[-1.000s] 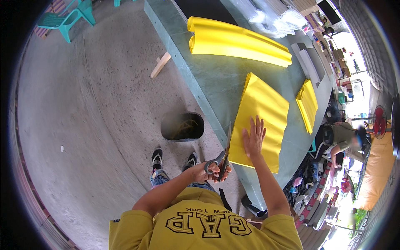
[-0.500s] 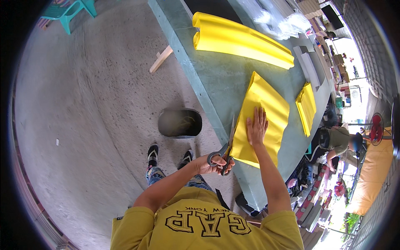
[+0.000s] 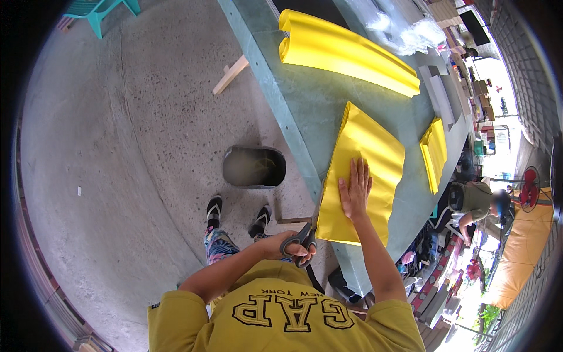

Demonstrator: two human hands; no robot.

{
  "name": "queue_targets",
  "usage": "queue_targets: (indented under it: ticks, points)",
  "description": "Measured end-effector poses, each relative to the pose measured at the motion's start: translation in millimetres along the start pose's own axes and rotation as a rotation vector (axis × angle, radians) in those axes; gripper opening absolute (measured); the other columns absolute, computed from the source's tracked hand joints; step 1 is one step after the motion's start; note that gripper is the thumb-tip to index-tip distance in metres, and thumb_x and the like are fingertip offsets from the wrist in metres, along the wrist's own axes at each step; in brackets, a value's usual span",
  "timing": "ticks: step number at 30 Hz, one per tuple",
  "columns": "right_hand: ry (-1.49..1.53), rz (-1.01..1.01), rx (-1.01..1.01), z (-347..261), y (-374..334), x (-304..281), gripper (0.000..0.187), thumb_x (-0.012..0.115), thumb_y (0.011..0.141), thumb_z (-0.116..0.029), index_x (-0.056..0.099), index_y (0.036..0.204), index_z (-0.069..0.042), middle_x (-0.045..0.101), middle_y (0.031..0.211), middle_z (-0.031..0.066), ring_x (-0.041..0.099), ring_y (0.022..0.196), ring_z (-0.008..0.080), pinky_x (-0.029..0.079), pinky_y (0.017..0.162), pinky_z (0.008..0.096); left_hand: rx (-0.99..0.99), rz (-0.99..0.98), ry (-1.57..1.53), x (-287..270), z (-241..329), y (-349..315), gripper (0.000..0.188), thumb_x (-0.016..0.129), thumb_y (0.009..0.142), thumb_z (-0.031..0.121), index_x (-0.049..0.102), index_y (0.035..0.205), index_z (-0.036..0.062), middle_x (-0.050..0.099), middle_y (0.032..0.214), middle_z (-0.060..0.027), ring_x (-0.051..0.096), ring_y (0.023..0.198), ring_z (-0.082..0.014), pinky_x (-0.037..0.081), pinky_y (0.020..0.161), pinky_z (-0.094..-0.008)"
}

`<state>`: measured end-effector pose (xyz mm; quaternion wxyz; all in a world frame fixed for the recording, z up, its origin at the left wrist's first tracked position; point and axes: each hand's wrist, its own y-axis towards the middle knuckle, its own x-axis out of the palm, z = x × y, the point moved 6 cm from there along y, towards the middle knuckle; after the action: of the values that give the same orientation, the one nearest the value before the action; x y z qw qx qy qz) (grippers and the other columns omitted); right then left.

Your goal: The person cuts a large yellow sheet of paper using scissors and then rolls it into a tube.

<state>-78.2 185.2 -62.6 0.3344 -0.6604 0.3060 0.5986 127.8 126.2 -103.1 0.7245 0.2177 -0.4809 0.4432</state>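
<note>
Green tabletop: right hand flat on rippled yellow sheeting.

On green table: yellow roll, yellow sheets.

Wears mustard-yellow short-sleeved shirt, dark-outlined lettering on front; below shirt: multicoloured patterned trousers, white-strapped dark footwear.

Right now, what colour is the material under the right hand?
Plain yellow material under the right hand, seen best in the head view.
</note>
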Motion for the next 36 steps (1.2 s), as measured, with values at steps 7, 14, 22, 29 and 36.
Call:
queue_targets:
  ticks: [7,14,22,29,36]
  points:
    - [-0.039,0.059,-0.060,-6.0,-5.3,-2.1,0.057,0.041,0.087,-0.040,0.027,0.138,-0.019,0.015,0.146,0.0146,0.011,0.134,0.0359,0.008,0.107,0.0515,0.044,-0.052,0.015,-5.5,-2.0,16.0,0.039,0.070,0.072,0.026,0.056,0.099,0.0015,0.058,0.086,-0.0049,0.056,0.078,-0.0151,0.043,0.071,-0.0273]
    - [-0.019,0.081,-0.050,-7.6,-4.9,-4.5,0.055,0.045,0.086,-0.038,0.031,0.137,-0.023,0.017,0.145,0.0147,0.014,0.133,0.0364,0.010,0.106,0.0507,0.044,-0.032,-0.199,-5.8,-10.2,17.3,0.045,0.074,0.072,0.028,0.055,0.105,0.0027,0.058,0.089,-0.0052,0.056,0.082,-0.0149,0.043,0.072,-0.0250]
    - [-0.018,0.090,-0.051,-6.2,-4.1,-3.2,0.055,0.043,0.087,-0.042,0.032,0.137,-0.024,0.018,0.145,0.0146,0.014,0.133,0.0360,0.010,0.107,0.0499,0.074,-0.054,-0.353,-13.0,-26.8,17.7,0.040,0.072,0.075,0.023,0.055,0.104,0.0019,0.057,0.088,-0.0059,0.055,0.078,-0.0145,0.043,0.072,-0.0259]
    - [-0.020,0.076,-0.044,-4.8,-3.6,-0.6,0.055,0.042,0.086,-0.043,0.032,0.137,-0.025,0.018,0.145,0.0148,0.013,0.133,0.0358,0.009,0.107,0.0497,0.075,-0.079,-0.218,-3.2,-8.3,19.2,0.038,0.072,0.074,0.020,0.054,0.101,0.0014,0.057,0.087,-0.0069,0.055,0.078,-0.0152,0.044,0.072,-0.0274]
    - [-0.033,0.057,-0.042,-4.2,-4.0,-0.9,0.055,0.044,0.086,-0.042,0.031,0.137,-0.026,0.016,0.145,0.0147,0.012,0.134,0.0355,0.008,0.107,0.0498,0.102,-0.090,-0.168,0.8,11.9,20.5,0.039,0.073,0.074,0.018,0.052,0.103,0.0018,0.057,0.090,-0.0077,0.056,0.080,-0.0162,0.044,0.074,-0.0288]
